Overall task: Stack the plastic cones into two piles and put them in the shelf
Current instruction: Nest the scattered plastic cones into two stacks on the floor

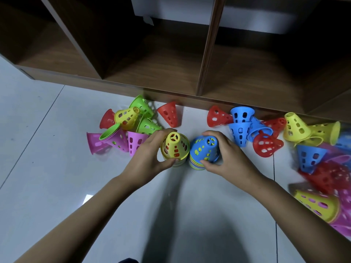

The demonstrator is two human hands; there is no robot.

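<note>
Pale tiled floor (47, 168) — loose cones (241, 130) scattered; two stacked piles (175, 149) upright, centre.

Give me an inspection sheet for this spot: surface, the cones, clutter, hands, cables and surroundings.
Surface: pale glossy tiled floor.
Job's things: yellow-topped stack and blue-topped stack stand side by side on the floor; loose cones lie scattered to the left and right; no cones in the visible compartments of the shelf.
Clutter: nothing seen.
Hands: left hand grips the yellow-topped stack; right hand grips the blue-topped stack.
Cables: nothing seen.
Surroundings: pale box higher in the shelf.
</note>
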